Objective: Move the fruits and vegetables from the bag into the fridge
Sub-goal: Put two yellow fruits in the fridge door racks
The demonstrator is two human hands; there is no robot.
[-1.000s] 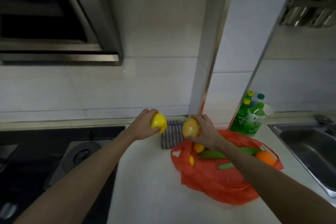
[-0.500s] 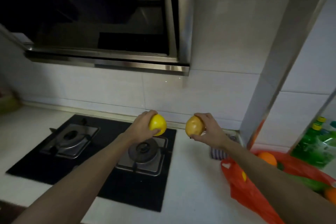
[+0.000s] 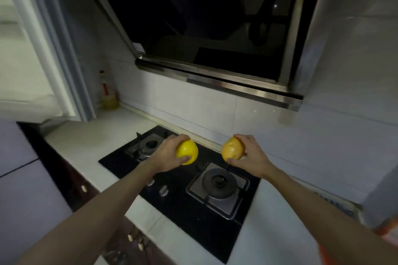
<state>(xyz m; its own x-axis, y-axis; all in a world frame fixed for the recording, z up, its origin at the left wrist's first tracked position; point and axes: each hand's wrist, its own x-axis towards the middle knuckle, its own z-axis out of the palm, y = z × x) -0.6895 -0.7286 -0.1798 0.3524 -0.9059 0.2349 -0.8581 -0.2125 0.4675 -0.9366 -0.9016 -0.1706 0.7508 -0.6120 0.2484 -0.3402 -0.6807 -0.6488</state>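
My left hand (image 3: 169,154) grips a bright yellow round fruit (image 3: 188,151) above the gas hob. My right hand (image 3: 251,158) grips a duller yellow-brown fruit (image 3: 232,149), held at about the same height, a little to the right. Both fruits are in the air over the black hob (image 3: 185,204). Only a sliver of the red plastic bag (image 3: 387,234) shows at the right edge, behind my right forearm. No fridge can be made out for certain.
The hob has two burners (image 3: 218,180) and front knobs (image 3: 163,190). A steel range hood (image 3: 215,28) hangs above. A bottle (image 3: 106,92) stands in the back left corner of the white counter (image 3: 90,142). A grey-violet panel (image 3: 23,189) fills the left edge.
The view has swung left from the bag and sink to the hob. Both hands still hold their fruits and have travelled left with them; the bag has slid almost out of sight.
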